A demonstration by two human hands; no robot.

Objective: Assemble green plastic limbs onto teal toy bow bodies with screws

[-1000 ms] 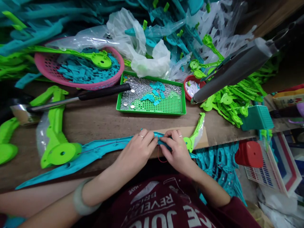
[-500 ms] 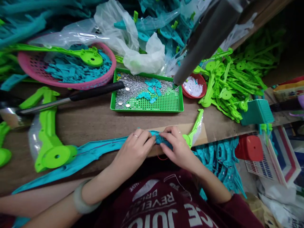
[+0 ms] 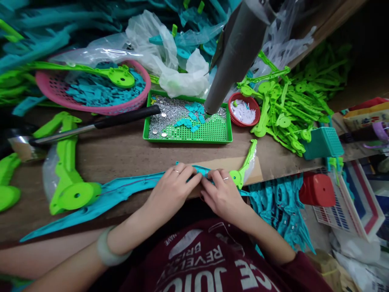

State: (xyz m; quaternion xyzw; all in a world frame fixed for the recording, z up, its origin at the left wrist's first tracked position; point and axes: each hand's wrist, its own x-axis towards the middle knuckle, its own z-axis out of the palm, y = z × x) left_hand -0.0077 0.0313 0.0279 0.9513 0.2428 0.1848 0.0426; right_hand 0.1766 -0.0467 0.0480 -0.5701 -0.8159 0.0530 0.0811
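A long teal plastic blade piece [image 3: 121, 190] lies along the near edge of the wooden table [image 3: 127, 154]. My left hand [image 3: 173, 188] presses on its middle, fingers curled over it. Right beside it, my right hand [image 3: 221, 194] pinches the same piece, fingertips meeting those of the left. A thin red string [image 3: 201, 198] hangs just below the two hands. A green limb part [image 3: 244, 166] sticks out from under my right hand toward the upper right.
A green tray [image 3: 225, 136] holds small metal bits and teal chips. A grey tube [image 3: 234, 52] hangs over it. Behind stand a pink basket [image 3: 51, 89] of teal chips and a small red bowl [image 3: 235, 117]. A black-handled tool [image 3: 121, 117] lies at the left. Green parts pile up at the right [image 3: 288, 109].
The view has shifted, so the grey tube now appears over the tray instead of at the right. My hands stay on the teal piece, fingertips drawn a little closer together.
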